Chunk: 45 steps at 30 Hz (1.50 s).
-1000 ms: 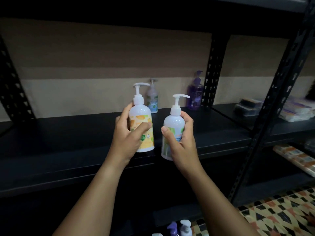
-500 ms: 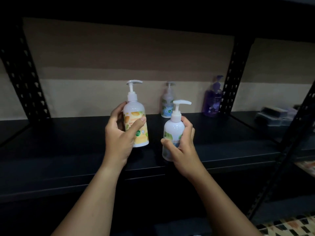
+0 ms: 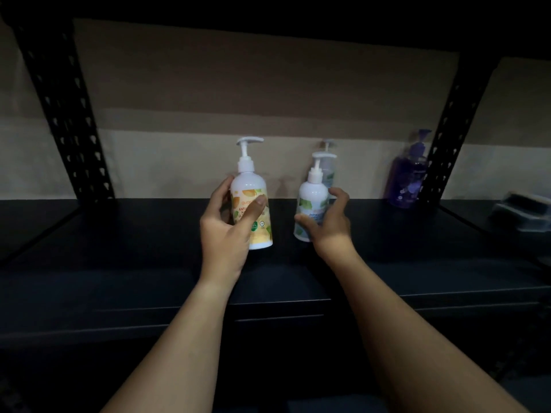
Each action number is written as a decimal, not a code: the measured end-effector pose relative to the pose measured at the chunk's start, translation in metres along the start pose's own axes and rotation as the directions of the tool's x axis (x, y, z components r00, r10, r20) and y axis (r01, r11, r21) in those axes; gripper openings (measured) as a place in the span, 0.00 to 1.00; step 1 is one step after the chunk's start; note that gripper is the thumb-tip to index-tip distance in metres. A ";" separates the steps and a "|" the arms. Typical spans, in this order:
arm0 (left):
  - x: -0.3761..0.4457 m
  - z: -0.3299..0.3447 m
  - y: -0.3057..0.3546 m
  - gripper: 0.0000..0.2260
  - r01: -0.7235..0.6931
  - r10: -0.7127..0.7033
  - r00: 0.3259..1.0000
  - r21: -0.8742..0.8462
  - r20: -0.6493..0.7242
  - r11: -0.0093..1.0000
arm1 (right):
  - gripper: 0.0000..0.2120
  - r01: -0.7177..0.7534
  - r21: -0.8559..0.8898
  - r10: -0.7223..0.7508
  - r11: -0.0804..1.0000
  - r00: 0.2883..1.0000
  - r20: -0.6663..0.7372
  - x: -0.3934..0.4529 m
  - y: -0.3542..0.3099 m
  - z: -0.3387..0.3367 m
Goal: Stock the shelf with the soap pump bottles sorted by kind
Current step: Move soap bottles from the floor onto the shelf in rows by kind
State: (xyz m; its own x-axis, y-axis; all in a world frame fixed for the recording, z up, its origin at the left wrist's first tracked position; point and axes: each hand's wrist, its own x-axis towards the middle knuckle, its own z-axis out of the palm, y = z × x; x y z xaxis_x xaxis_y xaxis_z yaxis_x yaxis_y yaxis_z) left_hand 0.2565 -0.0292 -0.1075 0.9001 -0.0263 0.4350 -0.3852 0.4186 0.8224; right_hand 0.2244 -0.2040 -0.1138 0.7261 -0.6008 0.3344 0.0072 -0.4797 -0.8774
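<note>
Head view: my left hand (image 3: pixel 223 231) grips an orange-label bottle (image 3: pixel 252 210) over mid-shelf (image 3: pixel 119 248); my right hand (image 3: pixel 328 222), fingers apart, hovers at a green-label bottle (image 3: pixel 311 204). Only two bottles (image 3: pixel 328 171) stand along the back edge, so I judge stocking barely begun.

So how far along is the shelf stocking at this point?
Done: a purple bottle and a pale bottle stand at the back of the shelf. In hand: the left hand grips the orange-label bottle; the right hand is around the green-label bottle, fingers loosening. Left: releasing both; further stock isn't visible.
</note>
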 end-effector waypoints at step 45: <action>0.011 -0.002 -0.012 0.27 0.041 -0.046 0.995 -0.056 -0.091 0.998 | 0.26 -0.155 -0.503 0.090 0.850 0.984 -0.151 0.113 0.026 0.072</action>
State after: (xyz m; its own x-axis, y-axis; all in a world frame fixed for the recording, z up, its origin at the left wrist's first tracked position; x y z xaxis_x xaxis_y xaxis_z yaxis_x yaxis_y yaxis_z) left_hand 0.2712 -0.0328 -0.1131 0.9315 0.0369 0.3618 -0.3360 0.4677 0.8175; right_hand 0.3562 -0.2380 -0.1236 0.6113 -0.7315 0.3022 -0.4526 -0.6363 -0.6247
